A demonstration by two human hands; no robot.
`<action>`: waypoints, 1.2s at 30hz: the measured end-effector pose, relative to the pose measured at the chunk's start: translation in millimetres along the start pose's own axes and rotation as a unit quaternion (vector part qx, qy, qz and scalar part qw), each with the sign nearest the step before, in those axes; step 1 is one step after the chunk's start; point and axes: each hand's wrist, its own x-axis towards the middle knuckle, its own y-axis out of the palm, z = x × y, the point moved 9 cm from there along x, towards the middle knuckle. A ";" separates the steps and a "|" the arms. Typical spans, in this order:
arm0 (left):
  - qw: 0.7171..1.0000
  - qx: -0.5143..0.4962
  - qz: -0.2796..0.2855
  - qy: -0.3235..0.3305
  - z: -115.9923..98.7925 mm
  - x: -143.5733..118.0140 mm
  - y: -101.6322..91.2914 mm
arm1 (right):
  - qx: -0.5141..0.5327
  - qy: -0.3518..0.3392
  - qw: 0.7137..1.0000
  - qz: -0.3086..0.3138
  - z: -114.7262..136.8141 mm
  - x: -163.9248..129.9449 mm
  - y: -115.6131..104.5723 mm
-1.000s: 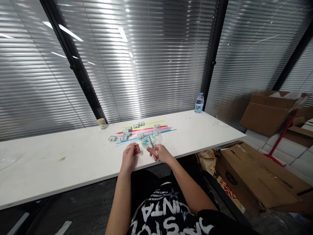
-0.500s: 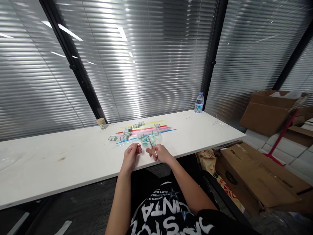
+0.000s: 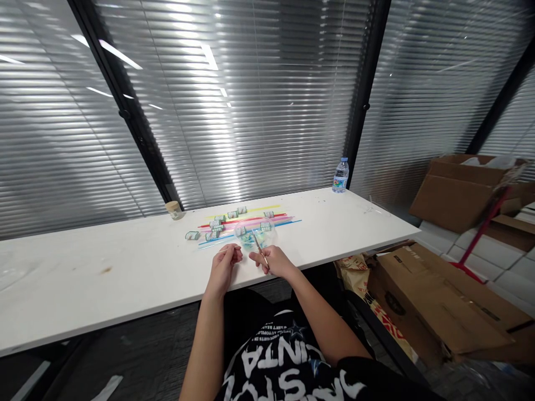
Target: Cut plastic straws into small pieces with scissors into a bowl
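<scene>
My right hand (image 3: 271, 260) is closed around a slim pair of scissors (image 3: 259, 249), whose blades point forward over a clear round bowl (image 3: 273, 236). Small blue and green pieces lie in the bowl. To the left, my left hand (image 3: 225, 262) is pinched just in front of the bowl. A thin pale straw (image 3: 223, 250) barely shows at its fingertips. Behind and beside the bowl lie long coloured straws: yellow (image 3: 267, 208), red (image 3: 278, 216) and blue (image 3: 292, 223). Several small green-and-white wrapped packets (image 3: 192, 236) are scattered among them.
A jar with a wooden-looking lid (image 3: 173, 210) stands at the table's back left, and a water bottle (image 3: 340, 175) at the back right. Clear plastic (image 3: 371, 207) lies near the right edge. Cardboard boxes (image 3: 438, 295) and a red-handled tool (image 3: 480, 234) are to the right.
The pale straw reached from my left fingers towards the scissors over the bowl; now that protruding length is gone. Both hands stay almost in place.
</scene>
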 end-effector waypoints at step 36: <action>0.999 -0.021 -0.038 -0.001 2.0 0.4 -6.1 | 0.024 0.019 1.000 -0.006 -5.3 1.6 -0.5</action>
